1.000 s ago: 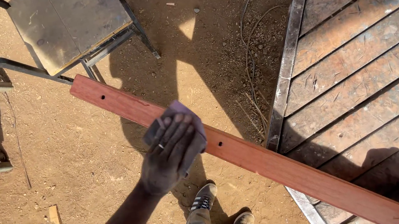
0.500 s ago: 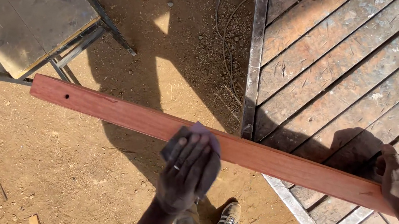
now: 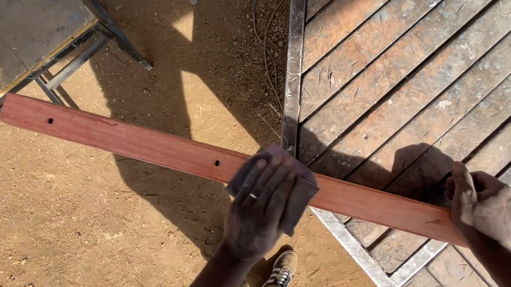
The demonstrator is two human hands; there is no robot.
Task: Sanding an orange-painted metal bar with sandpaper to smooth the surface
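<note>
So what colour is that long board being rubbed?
Reddish-brown board, seen in the head view.
</note>
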